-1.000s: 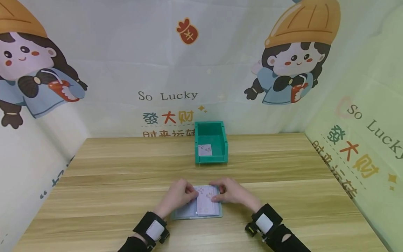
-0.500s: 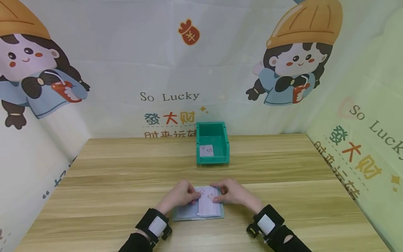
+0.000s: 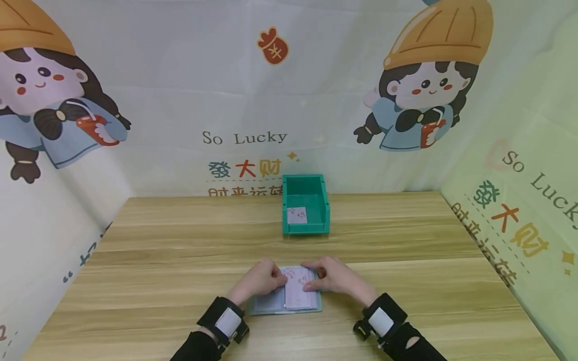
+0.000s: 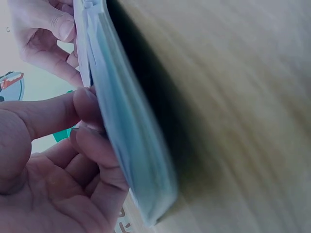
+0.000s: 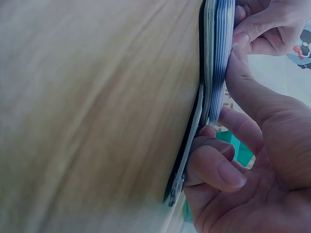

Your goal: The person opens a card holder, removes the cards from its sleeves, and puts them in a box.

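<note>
Though open, booklet [image 3: 274, 302] partly hidden.

We see a wood-grain table [image 3: 180, 240]; on it lie an open booklet [image 3: 276, 303] and, at the booklet's 12 o'clock, a green bin [image 3: 307, 229].

Wood-grain table [image 3: 397, 233], pale cartoon-printed backdrop [image 3: 180, 65]

The left hand [image 3: 260, 278] hides the far left corner of the booklet [image 3: 269, 303], the right hand [image 3: 335, 276] part of its right edge. The bin [image 3: 306, 229] covers some lettering [image 3: 246, 191]; the left cartoon [image 3: 69, 128] is cut off at its left.
</note>
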A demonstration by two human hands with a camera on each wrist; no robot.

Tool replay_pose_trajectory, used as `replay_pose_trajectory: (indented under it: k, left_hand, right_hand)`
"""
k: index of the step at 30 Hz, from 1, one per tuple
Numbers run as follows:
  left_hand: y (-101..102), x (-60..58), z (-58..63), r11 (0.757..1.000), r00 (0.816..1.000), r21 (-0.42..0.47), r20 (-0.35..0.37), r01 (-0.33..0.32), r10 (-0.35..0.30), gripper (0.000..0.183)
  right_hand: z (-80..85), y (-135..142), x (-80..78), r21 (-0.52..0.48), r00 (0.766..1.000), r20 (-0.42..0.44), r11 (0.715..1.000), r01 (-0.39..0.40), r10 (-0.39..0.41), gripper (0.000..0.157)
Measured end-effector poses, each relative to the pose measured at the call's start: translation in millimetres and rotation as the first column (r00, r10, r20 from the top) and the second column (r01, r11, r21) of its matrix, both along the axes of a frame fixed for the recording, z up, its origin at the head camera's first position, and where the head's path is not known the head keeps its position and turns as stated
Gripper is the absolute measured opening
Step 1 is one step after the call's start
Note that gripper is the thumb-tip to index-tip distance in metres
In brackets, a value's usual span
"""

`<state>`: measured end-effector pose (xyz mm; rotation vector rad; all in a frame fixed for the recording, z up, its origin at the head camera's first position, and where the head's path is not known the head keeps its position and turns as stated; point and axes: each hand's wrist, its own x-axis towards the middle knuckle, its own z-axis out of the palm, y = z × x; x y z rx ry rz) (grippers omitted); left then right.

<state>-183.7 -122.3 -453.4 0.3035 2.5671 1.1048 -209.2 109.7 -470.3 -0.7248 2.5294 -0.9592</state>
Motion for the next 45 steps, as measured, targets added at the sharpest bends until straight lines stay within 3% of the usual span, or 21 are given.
replay_pose_trajectory:
  k: [12, 27, 37, 45]
  left_hand:
    - [-0.4, -1.3, 0.6, 1.000, 0.998, -0.028, 0.064, 0.009, -0.007, 0.024]
    - [1.5, 0.4, -4.6, 0.999, 0.998, -0.023, 0.043, -0.045, 0.046, 0.024]
    - [-3.3, 1.8, -2.9, 0.991, 0.994, -0.094, 0.035, -0.100, 0.103, 0.017]
    - [-10.9, 3.9, -0.9, 0.991, 0.994, -0.086, 0.030, -0.106, 0.109, 0.018]
  right_hand:
    - [1.5, -0.9, 3.0, 0.008, 1.000, -0.012, 1.000, 0.009, -0.009, 0.058]
    - [4.0, -2.9, 3.1, 0.032, 0.999, 0.026, 0.999, 0.018, -0.019, 0.057]
    - [5.0, -1.5, 4.2, 0.039, 1.000, 0.000, 0.999, 0.000, 0.000, 0.059]
    - [5.1, -1.7, 4.4, 0.053, 1.000, -0.009, 0.999, -0.001, 0.001, 0.059]
